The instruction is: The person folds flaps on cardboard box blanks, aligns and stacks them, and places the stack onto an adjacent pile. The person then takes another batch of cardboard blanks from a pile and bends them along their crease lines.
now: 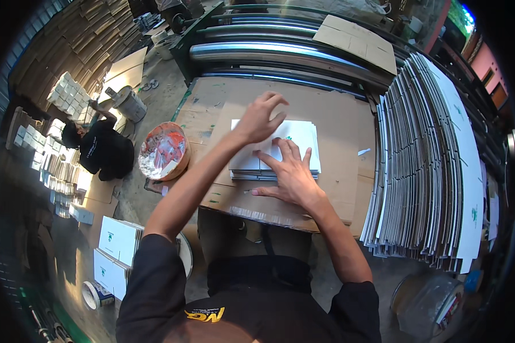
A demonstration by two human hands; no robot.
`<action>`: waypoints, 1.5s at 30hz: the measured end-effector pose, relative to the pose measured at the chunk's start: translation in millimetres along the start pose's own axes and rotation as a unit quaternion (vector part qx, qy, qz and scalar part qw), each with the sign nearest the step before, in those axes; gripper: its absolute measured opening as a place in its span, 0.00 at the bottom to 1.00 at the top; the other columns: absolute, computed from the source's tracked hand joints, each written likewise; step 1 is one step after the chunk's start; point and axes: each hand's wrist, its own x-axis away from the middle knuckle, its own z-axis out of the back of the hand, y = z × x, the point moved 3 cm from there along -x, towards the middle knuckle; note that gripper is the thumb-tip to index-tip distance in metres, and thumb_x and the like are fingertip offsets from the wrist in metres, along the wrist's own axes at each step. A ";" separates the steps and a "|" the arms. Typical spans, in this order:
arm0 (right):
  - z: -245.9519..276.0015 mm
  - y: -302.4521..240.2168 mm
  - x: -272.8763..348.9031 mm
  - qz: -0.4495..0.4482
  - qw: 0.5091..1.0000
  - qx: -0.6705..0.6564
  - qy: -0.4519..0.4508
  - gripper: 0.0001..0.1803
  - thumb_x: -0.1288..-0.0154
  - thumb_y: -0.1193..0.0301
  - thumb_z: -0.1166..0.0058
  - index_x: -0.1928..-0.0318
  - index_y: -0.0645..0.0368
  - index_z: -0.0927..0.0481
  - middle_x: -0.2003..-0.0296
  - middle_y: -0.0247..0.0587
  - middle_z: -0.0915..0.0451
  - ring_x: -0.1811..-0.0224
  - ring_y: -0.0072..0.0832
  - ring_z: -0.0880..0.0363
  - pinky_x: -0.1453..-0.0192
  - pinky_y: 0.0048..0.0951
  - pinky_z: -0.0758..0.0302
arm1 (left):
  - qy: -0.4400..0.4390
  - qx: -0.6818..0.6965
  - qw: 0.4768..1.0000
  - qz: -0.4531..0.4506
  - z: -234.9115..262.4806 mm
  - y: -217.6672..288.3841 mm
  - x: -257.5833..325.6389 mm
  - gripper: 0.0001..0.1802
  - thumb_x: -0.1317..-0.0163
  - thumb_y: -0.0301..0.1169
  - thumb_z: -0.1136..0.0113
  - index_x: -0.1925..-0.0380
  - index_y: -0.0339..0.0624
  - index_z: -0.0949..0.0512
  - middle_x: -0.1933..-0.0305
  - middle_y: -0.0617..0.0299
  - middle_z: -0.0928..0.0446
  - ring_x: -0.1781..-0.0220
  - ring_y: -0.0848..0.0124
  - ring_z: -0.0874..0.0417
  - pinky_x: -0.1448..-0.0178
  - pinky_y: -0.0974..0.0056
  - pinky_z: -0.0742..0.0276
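Note:
A short stack of white cardboard sheets with brown edges lies in front of me on a cardboard-covered table. My right hand rests on the near part of the stack, fingers spread and the thumb off its near edge. Above the stack's far left corner is my left hand, its fingers curved and apart with nothing between them. Whether it touches the top sheet I cannot tell. A small green print shows on the sheet by my right fingertips.
An orange bucket smeared with white stands left of the table. A machine with metal rollers spans the far side. At right leans a tall row of cardboard sheets. White stacks sit lower left; a co-worker crouches beyond.

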 end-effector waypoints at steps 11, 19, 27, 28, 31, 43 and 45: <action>-15.1 1.4 4.0 0.002 0.999 -0.006 0.038 0.47 0.47 0.36 0.27 0.30 0.44 0.23 0.24 0.60 0.45 0.15 0.56 0.56 0.23 0.88 0.60 | 0.164 0.105 0.978 0.078 -39.1 -0.3 6.4 0.20 0.24 0.27 0.49 0.34 0.35 0.30 0.37 0.41 0.22 0.33 0.46 0.19 0.28 0.48 0.25; -5.2 -5.1 -1.9 -0.007 0.999 -0.017 0.044 0.50 0.51 0.35 0.26 0.30 0.46 0.21 0.25 0.60 0.42 0.16 0.56 0.54 0.20 0.82 0.65 | 0.138 0.134 0.978 0.079 -34.4 2.3 -1.8 0.26 0.26 0.32 0.48 0.30 0.38 0.37 0.33 0.36 0.26 0.29 0.39 0.25 0.24 0.46 0.32; -12.2 -2.6 -4.4 -0.023 0.999 -0.028 0.026 0.52 0.53 0.33 0.25 0.28 0.39 0.22 0.25 0.55 0.42 0.17 0.56 0.51 0.22 0.87 0.61 | 0.132 0.355 0.910 0.169 -41.2 -33.4 -7.1 0.25 0.27 0.35 0.44 0.34 0.35 0.29 0.38 0.41 0.21 0.33 0.49 0.20 0.28 0.51 0.25; -7.9 -4.6 -4.3 -0.023 0.999 -0.034 0.018 0.51 0.52 0.33 0.25 0.28 0.36 0.23 0.25 0.53 0.41 0.17 0.55 0.51 0.23 0.88 0.61 | 0.169 0.370 0.899 0.165 -27.4 -36.1 -5.4 0.25 0.28 0.35 0.43 0.35 0.35 0.28 0.39 0.42 0.20 0.35 0.52 0.19 0.30 0.54 0.23; -7.6 0.9 -1.8 -0.031 0.999 -0.022 0.016 0.46 0.47 0.34 0.27 0.28 0.30 0.23 0.24 0.49 0.41 0.17 0.54 0.51 0.23 0.87 0.58 | 0.239 0.310 0.912 0.120 17.1 -36.2 13.9 0.24 0.30 0.34 0.37 0.37 0.35 0.25 0.41 0.43 0.20 0.39 0.57 0.17 0.35 0.58 0.20; 20.8 33.0 -11.5 -0.006 0.965 -0.253 0.073 0.46 0.38 0.41 0.30 0.23 0.40 0.28 0.29 0.55 0.29 0.23 0.54 0.33 0.18 0.65 0.43 | 0.068 0.268 0.902 0.331 0.4 -34.5 117.9 0.56 0.40 0.49 0.23 0.22 0.32 0.42 0.42 0.40 0.19 0.44 0.59 0.15 0.39 0.57 0.18; 29.1 33.7 -4.2 -0.035 0.961 -0.249 0.118 0.48 0.36 0.41 0.32 0.22 0.48 0.31 0.31 0.58 0.26 0.29 0.56 0.25 0.22 0.54 0.32 | 0.085 0.265 0.905 0.323 2.6 -35.5 117.6 0.56 0.40 0.50 0.24 0.22 0.30 0.41 0.41 0.39 0.18 0.44 0.57 0.13 0.38 0.57 0.18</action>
